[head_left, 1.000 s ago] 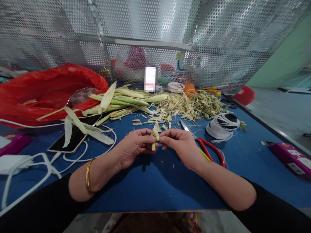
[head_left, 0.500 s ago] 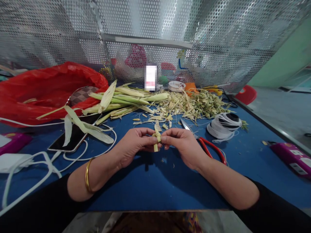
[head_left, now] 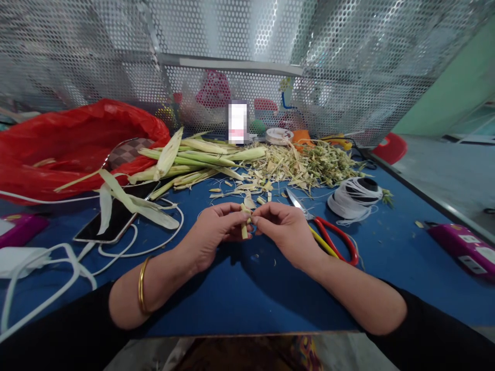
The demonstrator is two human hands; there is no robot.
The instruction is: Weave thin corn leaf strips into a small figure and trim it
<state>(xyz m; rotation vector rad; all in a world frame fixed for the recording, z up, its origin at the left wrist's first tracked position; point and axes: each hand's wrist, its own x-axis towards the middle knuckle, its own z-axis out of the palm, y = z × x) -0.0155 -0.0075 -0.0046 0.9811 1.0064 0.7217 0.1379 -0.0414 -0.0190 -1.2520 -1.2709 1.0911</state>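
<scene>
My left hand (head_left: 214,229) pinches a short folded piece of pale green corn husk (head_left: 244,231) between thumb and fingers, its lower end pointing down. From the other side my right hand (head_left: 286,229) meets it, with thumb and forefinger closed at the edge of the same piece. The fingertips hide part of the husk and its folds. Beyond the hands lie loose husk scraps (head_left: 249,200). Red-handled scissors (head_left: 342,252) rest beside my right hand, blades partly open, with a yellow strip (head_left: 323,242) along one handle.
Corn husks (head_left: 201,157) and dry plant trimmings (head_left: 328,165) pile at the back. A white thread spool (head_left: 353,198) stands right; a purple tool (head_left: 464,250) lies farther right. Left are a red bag (head_left: 85,121), a phone (head_left: 116,219) and white cables (head_left: 73,268). Perforated metal panels (head_left: 232,31) rise behind.
The husk piece has turned slightly and shifted left in my fingers. The husk tip above it no longer shows. My right hand has moved a little, uncovering the yellow strip by the scissors.
</scene>
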